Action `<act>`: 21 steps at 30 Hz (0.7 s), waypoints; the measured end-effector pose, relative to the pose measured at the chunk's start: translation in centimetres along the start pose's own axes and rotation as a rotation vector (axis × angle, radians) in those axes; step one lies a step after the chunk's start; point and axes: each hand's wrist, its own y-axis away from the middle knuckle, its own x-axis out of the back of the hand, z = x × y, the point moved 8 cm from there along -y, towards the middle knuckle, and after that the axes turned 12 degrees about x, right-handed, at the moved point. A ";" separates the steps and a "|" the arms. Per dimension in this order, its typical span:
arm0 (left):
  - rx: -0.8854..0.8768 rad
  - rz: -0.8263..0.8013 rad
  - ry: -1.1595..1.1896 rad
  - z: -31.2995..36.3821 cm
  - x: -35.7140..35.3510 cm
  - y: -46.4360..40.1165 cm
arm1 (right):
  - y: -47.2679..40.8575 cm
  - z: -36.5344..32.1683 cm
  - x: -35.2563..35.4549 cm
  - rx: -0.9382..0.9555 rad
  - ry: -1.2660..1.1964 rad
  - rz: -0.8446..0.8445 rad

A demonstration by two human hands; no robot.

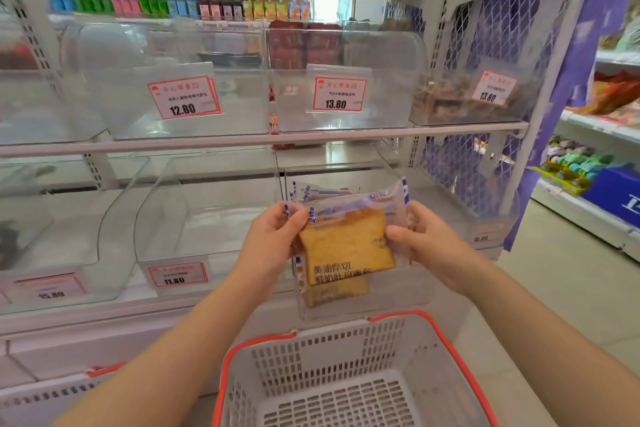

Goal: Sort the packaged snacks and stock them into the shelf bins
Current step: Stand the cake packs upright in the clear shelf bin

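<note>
Left hand (273,236) fingers pinch the left edge of a clear plastic packet of thick-cut golden toast (346,243); right hand (427,243) thumb and fingers clamp its right edge. Packet held upright at the mouth of a clear acrylic shelf bin (374,302), lower row, more packets behind it. White slotted basket with red rim (346,371) sits below.

A clear-wrapped pack of thick toast (346,243) is held upright at the mouth of a clear shelf bin (433,218), with similar packs (332,291) standing behind it.
</note>
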 end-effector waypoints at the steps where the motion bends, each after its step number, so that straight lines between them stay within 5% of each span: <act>1: 0.006 -0.009 0.012 0.0 -0.2 -0.4 | -0.4 -0.2 -0.3 -0.011 0.005 -0.082; 5: -0.091 -0.053 -0.181 1.1 -0.9 -1.9 | -2.2 -1.9 0.1 0.139 0.303 -0.188; 10: -0.240 -0.134 -0.956 1.5 -2.6 -4.1 | -4.1 -3.0 5.0 0.183 0.381 -0.088; 15: -0.240 -0.333 -1.859 -2.4 -5.9 -6.9 | -3.8 -1.2 5.7 0.050 0.547 -0.235; 21: 0.001 -0.454 -1.878 -4.0 -6.3 -10.0 | -3.1 0.4 5.0 -0.042 0.578 -0.335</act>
